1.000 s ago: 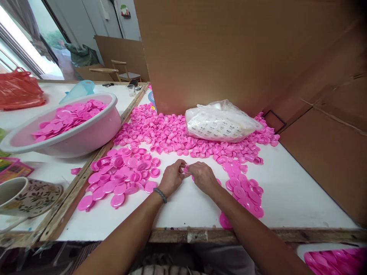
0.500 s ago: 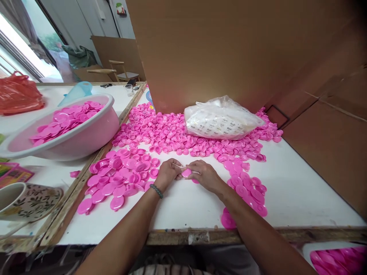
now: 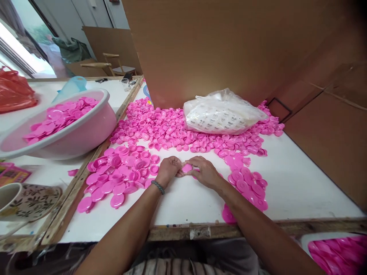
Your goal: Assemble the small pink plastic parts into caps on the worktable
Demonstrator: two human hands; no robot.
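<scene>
Over the middle of the white tabletop (image 3: pixel 183 206), a small round pink plastic disc (image 3: pixel 187 168) is pinched between my two hands. My left hand (image 3: pixel 170 170), with a beaded bracelet at the wrist, grips its left side with closed fingers. On the other side, the thumb and fingers of my right hand (image 3: pixel 205 172) close round its edge. Another pink piece shows partly beneath my right fingers. A loose pile of pink discs and small cups (image 3: pixel 117 173) lies left of my hands. More flat pink discs (image 3: pixel 248 189) are spread beyond my right forearm.
A bank of small pink cups (image 3: pixel 166 128) runs along the back, with a clear plastic bag (image 3: pixel 223 114) on it. Cardboard (image 3: pixel 200 49) stands behind. At left are a pink basin (image 3: pixel 94 130) of discs, a patterned mug (image 3: pixel 34 200) and a red bag (image 3: pixel 15 91).
The view has shifted slightly. My hands stay together at the same spot, and the pink disc between them is tilted a little differently.
</scene>
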